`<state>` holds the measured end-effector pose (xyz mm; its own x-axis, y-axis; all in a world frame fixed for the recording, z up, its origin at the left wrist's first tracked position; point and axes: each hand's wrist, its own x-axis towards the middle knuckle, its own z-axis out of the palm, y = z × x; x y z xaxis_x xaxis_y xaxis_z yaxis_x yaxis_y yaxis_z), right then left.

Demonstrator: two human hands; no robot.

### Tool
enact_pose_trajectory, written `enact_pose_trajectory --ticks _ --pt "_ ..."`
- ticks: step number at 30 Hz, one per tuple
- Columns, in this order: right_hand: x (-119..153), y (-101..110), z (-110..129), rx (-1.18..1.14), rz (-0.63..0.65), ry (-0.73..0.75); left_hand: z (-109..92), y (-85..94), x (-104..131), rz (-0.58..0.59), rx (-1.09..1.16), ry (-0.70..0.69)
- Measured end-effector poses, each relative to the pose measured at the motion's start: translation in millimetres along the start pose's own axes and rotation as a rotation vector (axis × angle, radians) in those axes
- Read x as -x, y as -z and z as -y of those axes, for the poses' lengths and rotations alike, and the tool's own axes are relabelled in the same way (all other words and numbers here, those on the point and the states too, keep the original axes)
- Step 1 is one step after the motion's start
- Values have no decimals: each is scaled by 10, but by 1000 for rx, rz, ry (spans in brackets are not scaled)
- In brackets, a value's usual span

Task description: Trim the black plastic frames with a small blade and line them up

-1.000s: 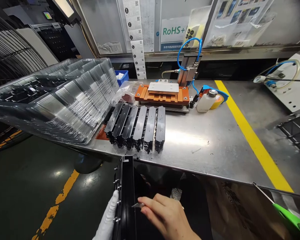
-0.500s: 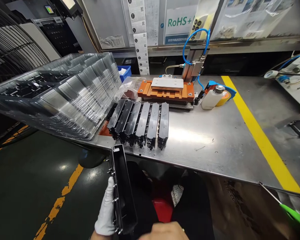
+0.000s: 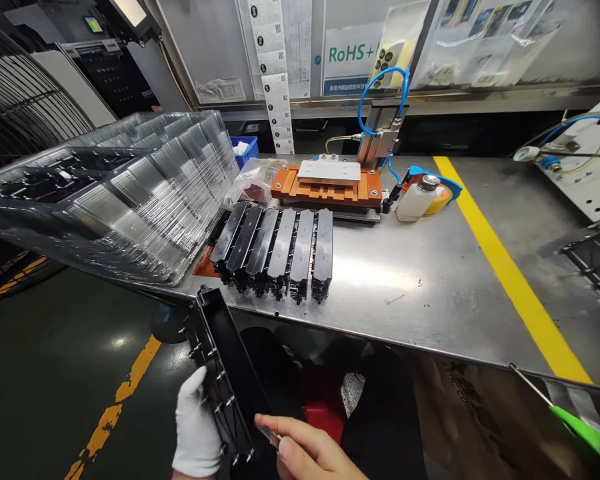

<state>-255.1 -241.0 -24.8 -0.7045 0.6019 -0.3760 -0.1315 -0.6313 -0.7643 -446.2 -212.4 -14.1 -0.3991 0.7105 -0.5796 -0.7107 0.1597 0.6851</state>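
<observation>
My left hand [image 3: 196, 421], in a white glove, is closed round a long black plastic housing [image 3: 230, 353]. The housing is tilted over my lap, its hollow side up and metal pins along its left side. My bare right hand [image 3: 313, 448] pinches a small, thin, blade-like tool [image 3: 269, 436] between thumb and forefinger. The tool's tip is by the housing's lower right edge; whether it touches cannot be made out. On the bench, just beyond the held part, several similar black housings [image 3: 284, 247] lie side by side in a row.
A stack of clear plastic trays [image 3: 180, 193] stands at the left, with black parts in the top one. Behind the row is an orange fixture [image 3: 325, 190] with an air cylinder. A white bottle [image 3: 417, 200] stands right of it. A green-handled tool [image 3: 580, 427] is at lower right.
My right hand has come up from the bottom edge to the housing, and its small tool now shows. My left hand has shifted left and turned the housing, so more of its pinned side shows.
</observation>
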Motion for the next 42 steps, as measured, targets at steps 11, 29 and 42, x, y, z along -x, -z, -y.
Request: enact_pose_trajectory --ticks 11,29,42 --pt "53 434 25 141 -401 63 172 439 -27 433 -693 -226" --pt "33 508 415 1047 -573 517 385 261 117 535 -1599 -1287" --pt "48 420 397 1016 -514 442 462 256 205 496 -1477 -1056"
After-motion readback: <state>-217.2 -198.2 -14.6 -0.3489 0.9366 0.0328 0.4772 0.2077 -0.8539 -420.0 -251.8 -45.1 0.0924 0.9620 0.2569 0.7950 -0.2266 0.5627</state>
